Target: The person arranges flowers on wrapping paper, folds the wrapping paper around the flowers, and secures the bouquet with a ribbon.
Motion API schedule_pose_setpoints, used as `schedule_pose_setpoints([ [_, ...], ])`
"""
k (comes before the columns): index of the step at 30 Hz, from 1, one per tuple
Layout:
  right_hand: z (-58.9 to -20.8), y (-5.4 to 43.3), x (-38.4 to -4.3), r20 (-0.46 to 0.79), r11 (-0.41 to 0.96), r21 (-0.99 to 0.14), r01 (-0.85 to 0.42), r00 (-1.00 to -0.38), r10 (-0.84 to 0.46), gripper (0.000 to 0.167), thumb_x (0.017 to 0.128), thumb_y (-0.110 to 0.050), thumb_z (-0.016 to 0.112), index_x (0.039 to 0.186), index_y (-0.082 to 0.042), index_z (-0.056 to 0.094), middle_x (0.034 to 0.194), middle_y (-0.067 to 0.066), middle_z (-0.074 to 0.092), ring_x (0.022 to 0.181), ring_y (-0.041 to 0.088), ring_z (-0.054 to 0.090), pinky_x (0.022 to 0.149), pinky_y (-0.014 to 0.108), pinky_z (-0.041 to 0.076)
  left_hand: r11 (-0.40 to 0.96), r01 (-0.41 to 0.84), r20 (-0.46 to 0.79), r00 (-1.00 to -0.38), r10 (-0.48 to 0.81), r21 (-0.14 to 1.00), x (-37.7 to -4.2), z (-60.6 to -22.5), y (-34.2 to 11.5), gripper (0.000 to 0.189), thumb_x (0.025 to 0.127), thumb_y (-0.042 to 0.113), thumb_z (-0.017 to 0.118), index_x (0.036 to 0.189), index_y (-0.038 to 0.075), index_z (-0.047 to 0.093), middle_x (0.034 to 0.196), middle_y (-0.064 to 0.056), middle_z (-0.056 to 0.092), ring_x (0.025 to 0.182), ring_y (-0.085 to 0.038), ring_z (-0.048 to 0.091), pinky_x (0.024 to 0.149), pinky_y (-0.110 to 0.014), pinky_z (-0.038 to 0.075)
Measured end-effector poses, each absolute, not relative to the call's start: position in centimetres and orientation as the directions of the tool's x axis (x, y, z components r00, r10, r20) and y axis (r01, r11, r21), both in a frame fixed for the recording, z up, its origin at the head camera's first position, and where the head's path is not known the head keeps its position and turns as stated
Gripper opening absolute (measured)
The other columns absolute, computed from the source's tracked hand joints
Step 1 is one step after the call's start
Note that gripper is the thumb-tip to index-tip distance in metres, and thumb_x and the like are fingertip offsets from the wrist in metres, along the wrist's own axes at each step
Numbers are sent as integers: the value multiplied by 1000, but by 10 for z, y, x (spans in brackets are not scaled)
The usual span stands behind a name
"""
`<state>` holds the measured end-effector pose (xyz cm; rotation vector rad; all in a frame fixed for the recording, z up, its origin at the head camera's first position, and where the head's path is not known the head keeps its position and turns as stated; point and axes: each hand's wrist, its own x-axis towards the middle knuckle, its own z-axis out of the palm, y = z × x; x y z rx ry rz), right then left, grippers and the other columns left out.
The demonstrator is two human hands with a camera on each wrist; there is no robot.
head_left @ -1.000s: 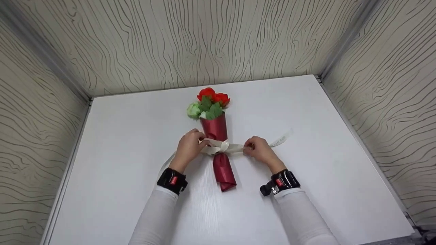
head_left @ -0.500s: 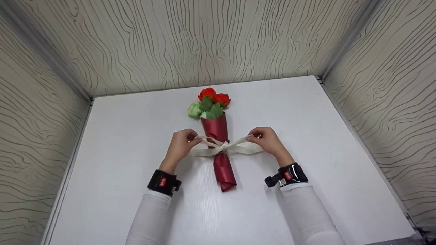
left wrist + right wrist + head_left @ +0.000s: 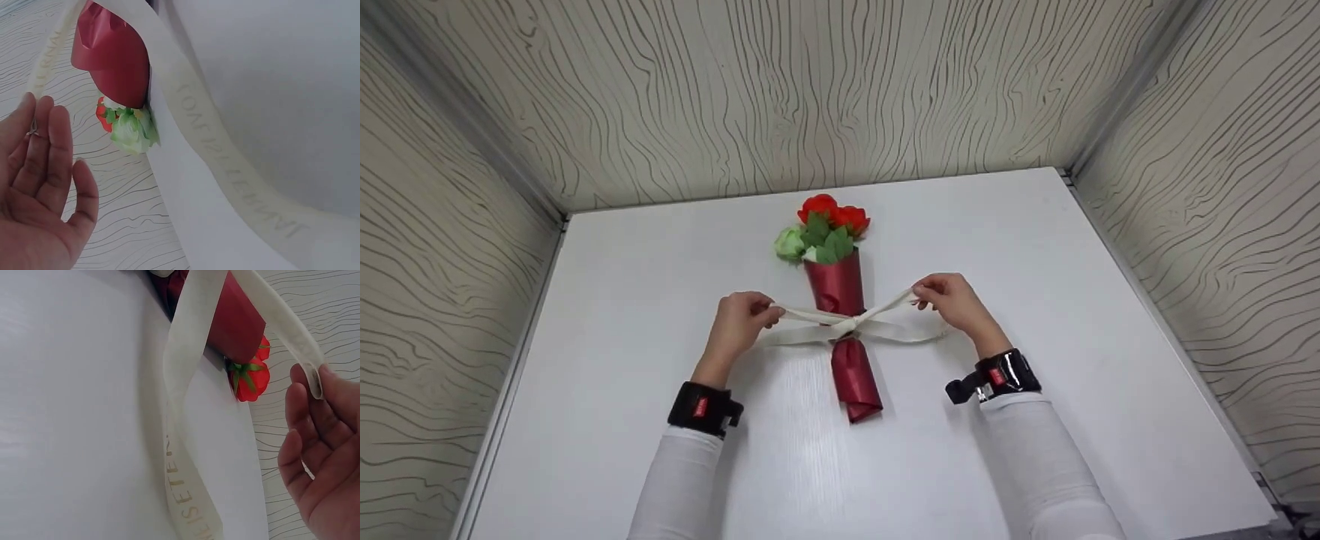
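A bouquet in dark red wrapping (image 3: 838, 283) lies on the table, its red flowers (image 3: 834, 212) and pale green flower (image 3: 790, 244) toward the back. A cream ribbon (image 3: 847, 325) is knotted round its narrow middle. Left of the knot, my left hand (image 3: 735, 324) pinches one ribbon loop between thumb and fingertips. On the other side my right hand (image 3: 956, 301) pinches the other loop, whose folded end shows in the right wrist view beside the thumb (image 3: 337, 391). Loose printed ribbon tails (image 3: 202, 121) hang below both hands.
The white tabletop (image 3: 622, 285) surrounds the bouquet. Wood-grain panels (image 3: 810, 97) stand behind it and on both sides, with grey metal posts (image 3: 1132, 82) at the corners. Each wrist wears a black camera strap (image 3: 701, 407).
Both hands have moved outward from the knot, drawing the two ribbon loops apart. The knot looks smaller and tighter than a second ago. The bouquet has stayed in place.
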<state>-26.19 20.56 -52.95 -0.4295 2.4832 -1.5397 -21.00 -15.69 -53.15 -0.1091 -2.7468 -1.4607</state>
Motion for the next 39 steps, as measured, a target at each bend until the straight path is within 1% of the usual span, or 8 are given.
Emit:
schedule_pose_setpoints([
  [8, -551, 215, -273, -108, 487, -873, -30, -961, -253, 24, 102, -6, 50, 111, 12, 63, 82, 14, 68, 74, 29, 64, 55, 22, 42, 558, 13, 3, -1000, 20, 830, -208, -537, -169, 13, 89, 13, 73, 86, 1, 73, 68, -1, 68, 64, -16, 64, 59, -29, 47],
  [12, -556, 218, -274, -145, 480, -876, 44, -974, -176, 22, 100, -5, 53, 111, 12, 62, 79, 17, 66, 67, 24, 63, 49, 20, 39, 548, -36, -39, -999, -7, 836, -209, -541, -175, 13, 89, 13, 73, 86, 0, 73, 69, -3, 68, 64, -16, 64, 59, -28, 48],
  [16, -561, 217, -273, -172, 390, -916, 88, -967, -186, 21, 99, -3, 53, 111, 13, 59, 85, 22, 65, 65, 15, 62, 54, 22, 47, 541, -61, -65, -998, -12, 839, -209, -545, -177, 14, 89, 12, 73, 86, -1, 72, 69, -3, 67, 64, -16, 64, 59, -28, 48],
  [20, -563, 212, -271, -143, 352, -934, 67, -970, -195, 21, 92, -6, 68, 105, 9, 61, 83, 15, 63, 67, 15, 64, 63, 28, 55, 542, -56, -61, -998, -10, 839, -209, -547, -178, 13, 89, 12, 72, 85, -1, 72, 68, -3, 67, 64, -16, 64, 59, -28, 48],
  [25, -561, 206, -272, -62, 475, -880, -13, -988, -143, 26, 79, -14, 84, 87, 1, 64, 68, 3, 57, 61, 18, 62, 57, 28, 53, 555, -57, -58, -998, -15, 830, -209, -548, -178, 15, 89, 13, 73, 87, -2, 73, 68, -4, 68, 64, -16, 64, 60, -28, 48],
  [30, -557, 209, -274, -71, 449, -894, 3, -988, -136, 19, 88, -10, 74, 94, 7, 69, 74, 10, 67, 62, 15, 64, 55, 24, 52, 561, -60, -61, -998, -18, 826, -208, -549, -179, 15, 89, 13, 74, 86, -2, 73, 68, -3, 68, 63, -16, 64, 58, -27, 47],
  [35, -557, 216, -276, -139, 418, -906, 67, -980, -145, 24, 99, -10, 58, 108, 12, 63, 80, 14, 70, 63, 14, 66, 57, 23, 49, 567, -74, -73, -997, -25, 821, -208, -550, -179, 15, 89, 13, 74, 85, -2, 72, 68, -4, 68, 63, -16, 64, 58, -28, 47],
  [39, -558, 219, -277, -133, 495, -867, 57, -984, -120, 28, 101, -15, 54, 109, 11, 63, 76, 11, 68, 66, 22, 67, 53, 21, 43, 570, -92, -94, -995, -25, 816, -207, -550, -179, 16, 89, 14, 73, 87, -2, 72, 70, -4, 68, 65, -17, 65, 58, -27, 47],
])
